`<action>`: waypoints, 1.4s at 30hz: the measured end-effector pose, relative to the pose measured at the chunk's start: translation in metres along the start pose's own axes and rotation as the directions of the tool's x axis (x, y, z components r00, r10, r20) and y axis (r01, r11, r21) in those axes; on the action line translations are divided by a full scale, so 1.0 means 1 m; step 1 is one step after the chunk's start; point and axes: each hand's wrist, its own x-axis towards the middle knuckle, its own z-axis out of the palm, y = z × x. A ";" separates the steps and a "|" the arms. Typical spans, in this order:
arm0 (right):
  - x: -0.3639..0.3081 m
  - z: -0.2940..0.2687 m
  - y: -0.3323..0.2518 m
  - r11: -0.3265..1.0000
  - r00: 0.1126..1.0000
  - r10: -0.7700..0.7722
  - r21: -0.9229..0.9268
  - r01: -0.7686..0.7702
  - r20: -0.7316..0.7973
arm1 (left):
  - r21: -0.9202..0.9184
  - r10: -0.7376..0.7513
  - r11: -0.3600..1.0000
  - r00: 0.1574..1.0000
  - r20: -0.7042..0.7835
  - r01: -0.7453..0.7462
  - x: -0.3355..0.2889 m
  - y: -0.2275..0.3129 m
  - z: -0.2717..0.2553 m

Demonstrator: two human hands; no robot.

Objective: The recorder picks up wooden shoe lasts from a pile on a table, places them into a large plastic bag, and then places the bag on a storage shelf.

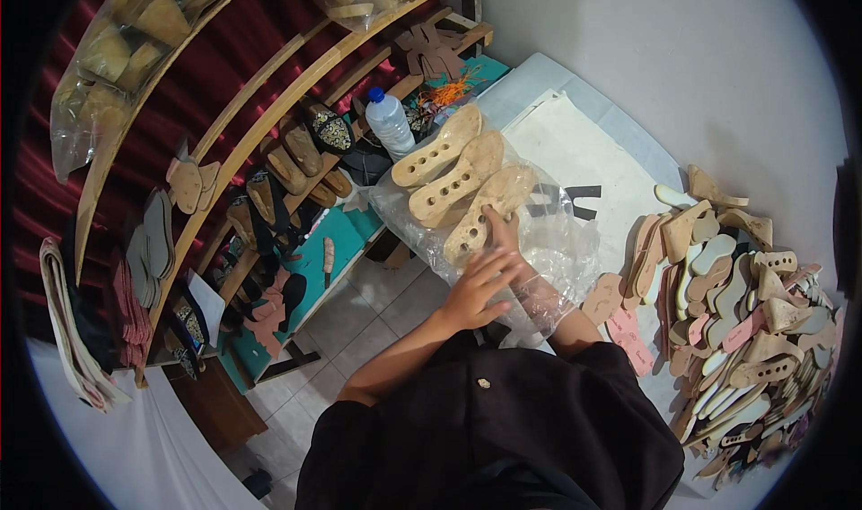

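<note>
Three pale wooden wedge soles with round holes lie side by side on a clear plastic bag: a left one point(438, 153), a middle one point(456, 180) and a right one point(489, 206). My right hand point(505, 232) is at the right wedge sole, one finger pressed at a hole near its edge and the other fingers mostly hidden. Clear plastic bag point(561, 254) film lies over my right wrist and forearm. Held just above that wrist, my left hand point(483, 287) has its fingers stretched apart with nothing in them.
A big heap of shoe soles and wedges point(745, 330) covers the table's right side. White sheets point(575, 142) lie at the back. On the left, a wooden rack point(260, 164) holds shoes and insoles; a water bottle point(389, 119) and a wood-handled tool point(329, 257) sit nearby.
</note>
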 end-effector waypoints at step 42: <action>-0.021 -0.005 0.018 0.911 1.000 -0.020 -0.412 0.012 -0.014 | 0.140 -0.261 0.936 0.904 -0.337 0.323 -0.015 -0.080 -0.006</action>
